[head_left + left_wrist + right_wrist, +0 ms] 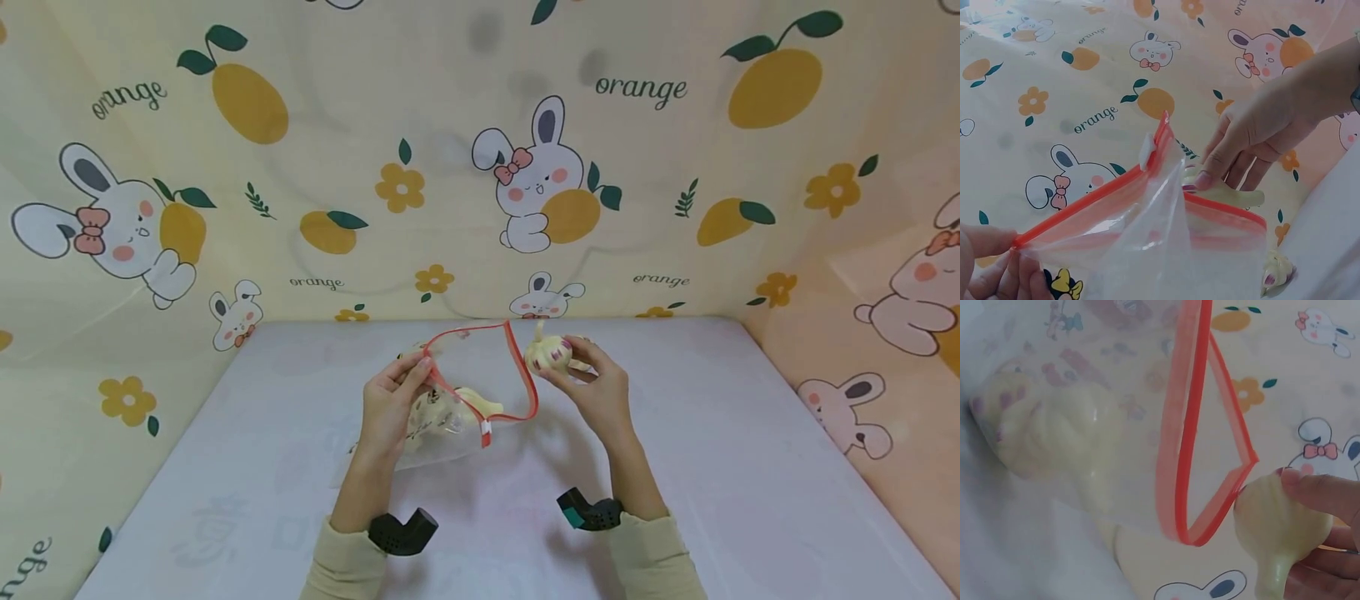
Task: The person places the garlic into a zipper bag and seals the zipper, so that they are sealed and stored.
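My left hand [392, 398] pinches the red-edged rim of a clear zip bag [442, 437], whose mouth stands wide apart. A white slider [1147, 152] sits on the red zip strip. Garlic bulbs [1066, 422] show through the film in the lower part of the bag. My right hand [596, 387] holds another garlic bulb [550, 353] between thumb and fingers, right at the bag's mouth on the right side. In the right wrist view this bulb [1282, 519] has its stem pointing down the frame, close beside the red rim.
A white tabletop [750, 500] lies under both hands. Behind it and at the sides hangs a cream cloth [450, 83] printed with rabbits and oranges. Each wrist carries a black camera mount [402, 533].
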A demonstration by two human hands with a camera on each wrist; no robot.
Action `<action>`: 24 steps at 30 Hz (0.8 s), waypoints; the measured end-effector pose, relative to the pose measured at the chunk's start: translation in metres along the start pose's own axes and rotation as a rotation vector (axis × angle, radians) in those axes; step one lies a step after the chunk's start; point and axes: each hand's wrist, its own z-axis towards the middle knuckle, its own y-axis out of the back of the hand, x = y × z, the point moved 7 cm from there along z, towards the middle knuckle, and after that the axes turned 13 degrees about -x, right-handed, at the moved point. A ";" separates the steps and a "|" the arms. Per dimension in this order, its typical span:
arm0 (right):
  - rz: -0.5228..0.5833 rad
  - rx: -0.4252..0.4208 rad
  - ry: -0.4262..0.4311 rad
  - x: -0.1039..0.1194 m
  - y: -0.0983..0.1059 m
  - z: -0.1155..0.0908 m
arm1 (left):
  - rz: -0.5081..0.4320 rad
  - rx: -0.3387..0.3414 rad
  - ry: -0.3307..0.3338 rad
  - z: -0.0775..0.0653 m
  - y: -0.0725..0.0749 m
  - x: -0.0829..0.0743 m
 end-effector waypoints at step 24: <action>-0.015 0.084 0.013 0.017 -0.007 -0.012 | -0.005 0.015 -0.005 0.000 0.000 0.000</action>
